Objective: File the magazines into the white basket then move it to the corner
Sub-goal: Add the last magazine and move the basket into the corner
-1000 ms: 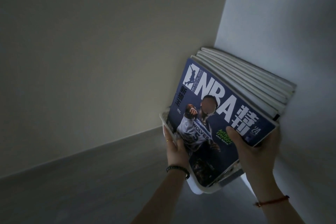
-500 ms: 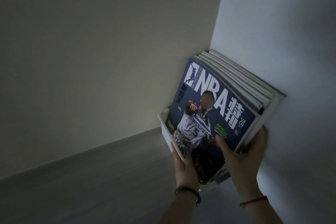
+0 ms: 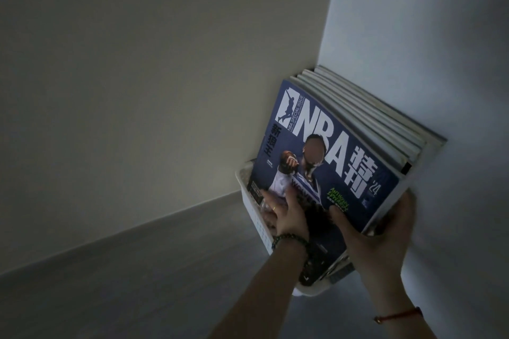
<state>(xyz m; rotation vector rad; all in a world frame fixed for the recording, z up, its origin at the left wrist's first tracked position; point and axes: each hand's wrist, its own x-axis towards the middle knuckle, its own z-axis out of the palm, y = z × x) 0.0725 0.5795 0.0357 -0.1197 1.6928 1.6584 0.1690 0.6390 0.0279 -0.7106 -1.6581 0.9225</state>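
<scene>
While the white basket [image 3: 256, 219] shows at four o'clock, tucked right where the two walls meet, the magazines [image 3: 330, 146] stand packed in it with the blue NBA cover facing us! At five o'clock the right hand [image 3: 380, 234] grips the stack's lower corner, thumb on the cover, fingers curled behind. The left hand [image 3: 289, 215] lies across the basket's nine-o'clock rim with fingers stretched; whether it clasps the rim, I can't tell.

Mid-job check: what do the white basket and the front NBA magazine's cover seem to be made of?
white basket: looks like moulded plastic with a matte finish, judging by the rows of small slots in its side wall and its rounded rim.
NBA magazine: paper with what seems to be a coated, smooth cover, given the crisp print and flat, thin sheet. The dim light leaves its gloss uncertain.
</scene>
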